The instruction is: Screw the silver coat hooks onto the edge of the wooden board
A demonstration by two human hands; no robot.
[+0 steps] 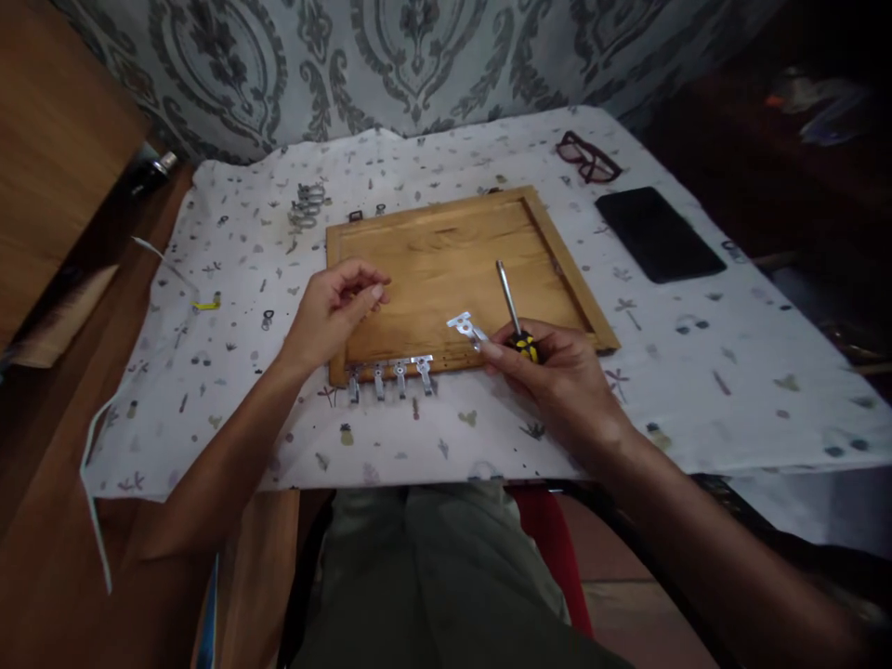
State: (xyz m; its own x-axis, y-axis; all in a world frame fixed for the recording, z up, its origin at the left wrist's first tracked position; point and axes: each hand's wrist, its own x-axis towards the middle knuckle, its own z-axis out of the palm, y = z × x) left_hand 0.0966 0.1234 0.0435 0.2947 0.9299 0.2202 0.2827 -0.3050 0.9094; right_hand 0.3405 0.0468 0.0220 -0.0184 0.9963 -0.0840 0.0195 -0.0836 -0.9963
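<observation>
A shallow wooden panel with a raised frame lies on the patterned white cloth. Several metal clips stand in a row along its near left edge. Over the panel's left part, my left hand is closed, thumb and fingertips pressed together; what they hold, if anything, is too small to make out. My right hand grips a screwdriver with a yellow and black handle, its shaft pointing up. The same hand pinches a loose metal clip between thumb and finger, above the panel's near edge.
A small pile of metal pieces sits behind the panel's left corner. Red-framed glasses and a black phone lie at the right. A white cord with a yellow piece is at the left. A patterned curtain hangs behind.
</observation>
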